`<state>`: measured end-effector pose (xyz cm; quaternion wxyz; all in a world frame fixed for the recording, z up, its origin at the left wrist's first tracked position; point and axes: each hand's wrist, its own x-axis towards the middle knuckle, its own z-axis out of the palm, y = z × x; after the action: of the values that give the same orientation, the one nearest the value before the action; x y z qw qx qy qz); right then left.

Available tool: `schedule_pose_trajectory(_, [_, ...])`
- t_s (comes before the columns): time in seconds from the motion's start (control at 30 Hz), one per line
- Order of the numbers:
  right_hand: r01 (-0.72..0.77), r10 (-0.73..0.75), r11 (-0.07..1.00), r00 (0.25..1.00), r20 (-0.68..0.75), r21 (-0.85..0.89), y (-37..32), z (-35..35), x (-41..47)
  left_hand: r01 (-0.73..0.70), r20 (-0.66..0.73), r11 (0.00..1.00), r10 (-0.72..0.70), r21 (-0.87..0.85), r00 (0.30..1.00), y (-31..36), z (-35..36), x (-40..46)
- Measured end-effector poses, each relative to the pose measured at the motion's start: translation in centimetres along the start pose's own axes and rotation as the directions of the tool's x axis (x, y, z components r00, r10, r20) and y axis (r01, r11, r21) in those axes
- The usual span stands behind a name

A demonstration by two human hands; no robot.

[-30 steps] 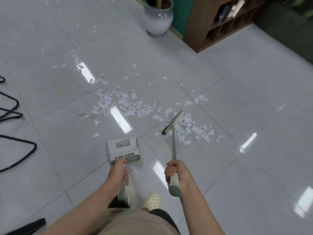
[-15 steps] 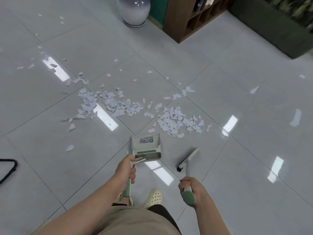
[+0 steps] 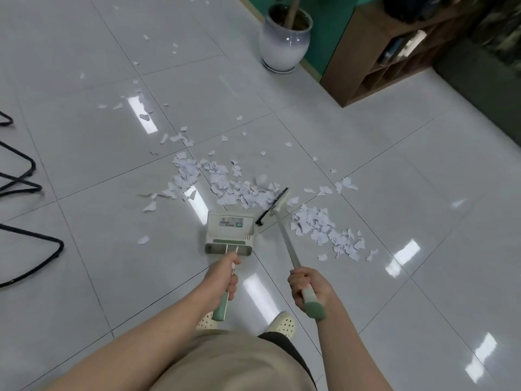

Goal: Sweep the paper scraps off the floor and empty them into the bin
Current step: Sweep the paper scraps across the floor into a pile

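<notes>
White paper scraps (image 3: 231, 184) lie scattered on the glossy grey tile floor, with one heap left of the broom head and another heap (image 3: 327, 230) to its right. My left hand (image 3: 222, 280) grips the green handle of a cream dustpan (image 3: 229, 231) that stands on the floor in front of me. My right hand (image 3: 308, 286) grips the green end of a broom handle. The broom's head (image 3: 275, 206), with black bristles, sits between the two heaps, just right of the dustpan. No bin is in view.
A white ceramic plant pot (image 3: 284, 43) stands at the back, beside a green wall. A wooden shelf unit (image 3: 375, 52) is to its right and a dark sofa edge (image 3: 485, 83) further right. Black wire chair legs (image 3: 25, 176) stand at the left. My cream clogs (image 3: 282, 324) are below.
The broom head has swung forward from near my feet into the scraps between the two heaps. The dustpan stays in my left hand. The view has shifted right and tilted up.
</notes>
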<state>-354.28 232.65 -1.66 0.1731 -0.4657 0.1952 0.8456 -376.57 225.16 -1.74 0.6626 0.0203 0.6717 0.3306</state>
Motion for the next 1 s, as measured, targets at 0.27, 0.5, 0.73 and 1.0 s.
schedule_pose_trajectory(0.27, [0.288,-0.274,0.956,0.944,-0.183,0.056,-5.7,-1.2,-5.6,-0.065,-0.058,0.998,0.065,0.008,0.996,1.6,6.4,1.1])
schedule_pose_trajectory(0.5, [0.468,-0.444,0.882,0.791,-0.421,-0.052,-13.4,-8.0,-12.5,-0.083,-0.132,0.996,0.085,0.021,0.988,0.7,14.8,2.3])
schedule_pose_trajectory(0.73, [0.426,-0.439,0.892,0.743,-0.505,-0.149,-19.0,-16.3,-15.1,-0.039,-0.221,0.995,0.019,-0.088,0.975,-1.3,21.6,3.3])
schedule_pose_trajectory(1.0, [0.116,-0.286,0.885,0.899,-0.331,-0.452,-19.3,-14.0,-9.9,-0.029,-0.275,1.0,0.024,-0.012,0.961,-1.8,23.3,2.9])
